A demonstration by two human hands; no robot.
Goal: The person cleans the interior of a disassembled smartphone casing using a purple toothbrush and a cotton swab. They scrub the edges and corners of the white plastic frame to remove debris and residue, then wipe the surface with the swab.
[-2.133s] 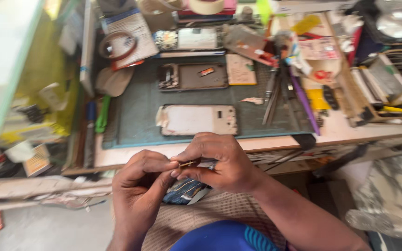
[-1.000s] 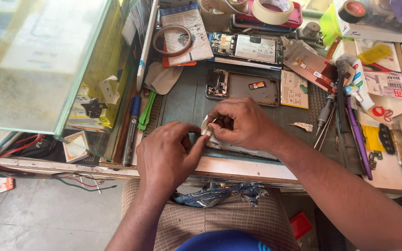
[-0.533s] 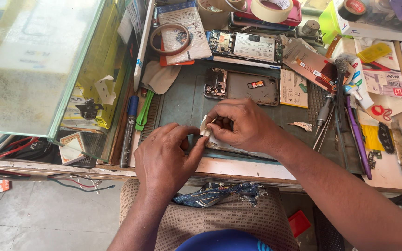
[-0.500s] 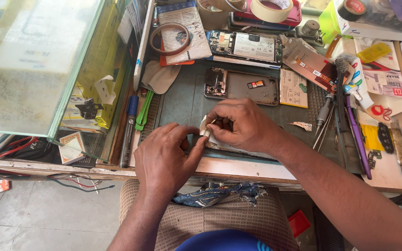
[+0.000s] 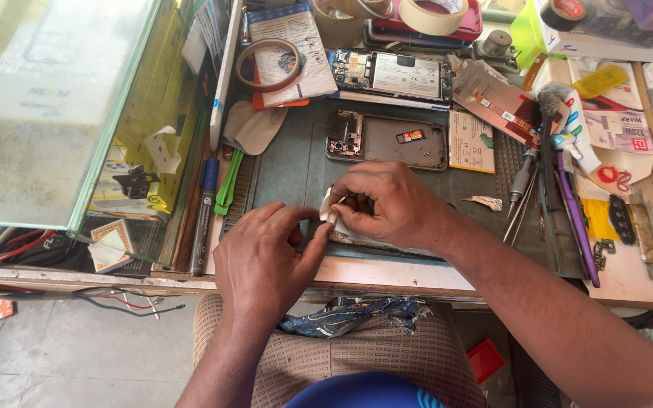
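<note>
A wide workbench [image 5: 387, 273] carries a dark green work mat [image 5: 296, 170], and at the mat's near edge lies a pale flat phone panel [image 5: 387, 243], mostly covered by both hands. The right hand [image 5: 387, 205] rests on the panel with fingers curled, pinching a small white strip [image 5: 328, 207] at the panel's left end. The left hand [image 5: 262, 261] lies just beside it, thumb touching the same strip. Behind them sits an open phone frame [image 5: 387, 141]; left of the mat lies a blue marker [image 5: 204, 215].
</note>
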